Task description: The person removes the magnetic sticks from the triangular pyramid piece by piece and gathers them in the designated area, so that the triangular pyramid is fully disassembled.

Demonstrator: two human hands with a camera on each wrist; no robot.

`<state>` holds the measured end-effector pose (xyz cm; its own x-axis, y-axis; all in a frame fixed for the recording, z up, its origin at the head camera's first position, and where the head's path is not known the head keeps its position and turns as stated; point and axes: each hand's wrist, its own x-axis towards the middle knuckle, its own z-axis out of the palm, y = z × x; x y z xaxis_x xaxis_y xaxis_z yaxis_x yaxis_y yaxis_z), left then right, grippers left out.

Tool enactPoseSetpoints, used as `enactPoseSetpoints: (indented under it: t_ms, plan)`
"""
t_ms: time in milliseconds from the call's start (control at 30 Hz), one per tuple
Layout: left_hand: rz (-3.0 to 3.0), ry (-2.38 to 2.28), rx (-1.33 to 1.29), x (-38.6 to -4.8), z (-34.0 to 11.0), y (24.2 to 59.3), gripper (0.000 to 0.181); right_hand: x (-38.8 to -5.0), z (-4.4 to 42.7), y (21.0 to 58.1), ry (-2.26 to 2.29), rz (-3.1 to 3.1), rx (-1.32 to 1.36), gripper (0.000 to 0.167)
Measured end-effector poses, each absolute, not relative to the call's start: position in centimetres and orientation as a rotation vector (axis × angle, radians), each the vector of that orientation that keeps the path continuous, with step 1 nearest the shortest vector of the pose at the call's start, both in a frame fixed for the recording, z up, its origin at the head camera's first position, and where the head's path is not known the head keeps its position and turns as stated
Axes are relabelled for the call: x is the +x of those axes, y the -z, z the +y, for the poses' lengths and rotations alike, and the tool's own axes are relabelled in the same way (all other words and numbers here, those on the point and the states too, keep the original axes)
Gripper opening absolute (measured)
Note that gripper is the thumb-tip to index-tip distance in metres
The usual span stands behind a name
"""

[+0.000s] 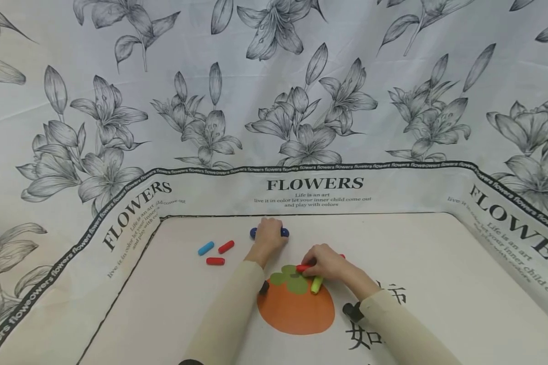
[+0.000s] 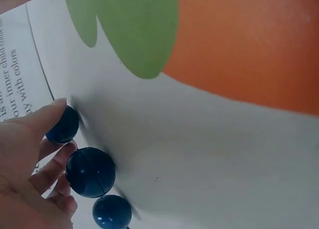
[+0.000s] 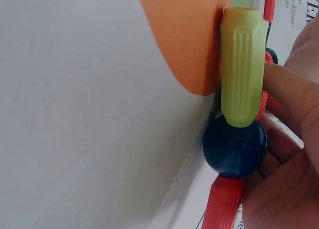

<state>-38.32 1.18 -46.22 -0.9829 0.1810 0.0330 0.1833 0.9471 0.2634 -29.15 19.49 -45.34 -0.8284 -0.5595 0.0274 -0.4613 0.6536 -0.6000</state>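
- Head view: near the middle of the frame, we see the left hand (image 1: pixel 268 235) over some dark blue balls (image 1: pixel 285 232), which poke out on both sides. They lie in a row, left to right, on the white desk (image 1: pixel 173 304). Lower and to the right, the right hand (image 1: pixel 326 261) pinches a red stick (image 1: pixel 303 267), so the balls are up and left of it. Three loose sticks (image 1: pixel 215 261) lie left of the left hand, nearer to it than to the right.
- Left wrist view: at the lower left, we see thumb and finger gripping the top ball. Three round, smooth, shiny balls slant down close together.
- Right wrist view: at the right, the fingers curl behind the toys. A yellow-green stick (image 3: pixel 242 67) stands long ways up, with grooves like hard plastic. Its bottom meets a blue ball (image 3: pixel 235 147), with a grooved red piece (image 3: pixel 223 204) below.
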Motion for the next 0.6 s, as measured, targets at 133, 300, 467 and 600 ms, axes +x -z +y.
enactPoseSetpoints:
  t_ms: [133,300,467,600]
  plan:
    - [-3.107,0.35,-0.307,-38.4,1.0,46.2,0.034,-29.0,19.3,45.4,0.899,2.723,-0.825,0.007]
    - [-3.108,0.367,-0.315,-38.2,0.3,46.4,0.044,-29.0,18.9,45.3,0.881,2.718,-0.795,0.008]
    - [-3.05,0.343,-0.389,-37.3,-0.4,45.4,0.052,-29.0,18.9,45.3,0.84,2.728,-0.802,0.01]
    - [-2.995,0.373,-0.488,-36.0,-0.8,44.3,0.051,-29.2,19.2,45.2,0.807,2.741,-0.8,0.011]
